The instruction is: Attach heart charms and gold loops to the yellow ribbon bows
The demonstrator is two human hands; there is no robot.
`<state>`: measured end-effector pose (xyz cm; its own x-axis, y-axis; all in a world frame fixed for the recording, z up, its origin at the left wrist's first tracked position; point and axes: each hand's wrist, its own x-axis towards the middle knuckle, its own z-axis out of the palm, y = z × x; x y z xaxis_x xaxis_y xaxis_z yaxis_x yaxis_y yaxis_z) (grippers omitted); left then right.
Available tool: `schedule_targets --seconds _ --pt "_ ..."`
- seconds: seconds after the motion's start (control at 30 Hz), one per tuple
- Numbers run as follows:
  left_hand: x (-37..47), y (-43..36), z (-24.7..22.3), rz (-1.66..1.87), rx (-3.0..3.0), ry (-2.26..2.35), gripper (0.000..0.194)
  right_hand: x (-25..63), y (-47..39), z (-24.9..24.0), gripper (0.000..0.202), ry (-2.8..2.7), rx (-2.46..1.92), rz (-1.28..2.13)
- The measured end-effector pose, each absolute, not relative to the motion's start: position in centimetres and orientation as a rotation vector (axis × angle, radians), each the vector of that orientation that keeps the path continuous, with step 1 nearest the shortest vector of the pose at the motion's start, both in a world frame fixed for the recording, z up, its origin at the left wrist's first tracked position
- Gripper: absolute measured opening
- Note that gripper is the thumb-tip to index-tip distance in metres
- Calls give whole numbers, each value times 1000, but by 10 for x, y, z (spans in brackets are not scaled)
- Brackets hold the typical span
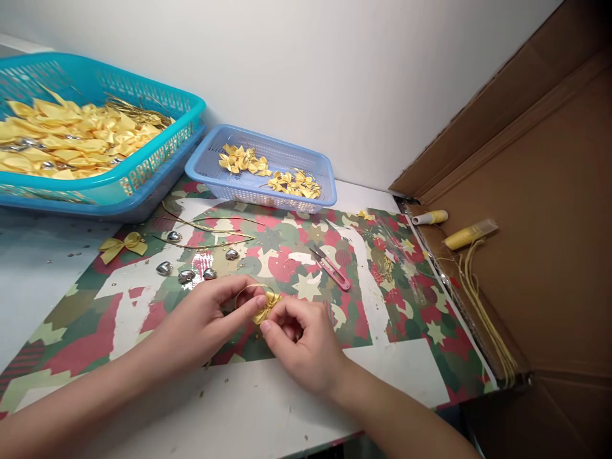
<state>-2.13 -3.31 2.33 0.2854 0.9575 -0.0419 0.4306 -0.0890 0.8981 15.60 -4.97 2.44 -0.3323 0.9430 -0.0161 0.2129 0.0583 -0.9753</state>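
Observation:
Between my two hands is a small yellow ribbon bow (266,310), with a loop of thin gold cord curving out of it on the left. My left hand (228,310) pinches the bow's left side between thumb and fingers. On the other side my right hand (301,338) is closed at the bow's edge, thumb against forefinger; its fingertips partly cover the bow. Several silver heart charms (186,275) lie just beyond my left hand. Farther off are loose gold cords (210,245) and another yellow bow (123,246). Pink thread snips (332,269) rest beyond my right hand.
A blue basket (261,197) at the back holds finished-looking bows. At the left, a larger turquoise basket (157,153) holds yellow ribbon bows, cords and silver hearts. Camouflage-and-star patterned paper (306,288) covers the table. A yellow thread spool (471,234) and cords lie by the cardboard wall (540,223).

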Motion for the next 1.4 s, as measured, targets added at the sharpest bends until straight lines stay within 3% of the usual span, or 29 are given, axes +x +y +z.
schedule_targets --seconds 0.43,1.4 --pt "-20 -35 26 713 1639 1267 34 155 -51 19 20 -1769 -1175 1156" --pt "-17 -36 22 759 1991 1342 30 155 -51 20 24 -1688 -1216 1193"
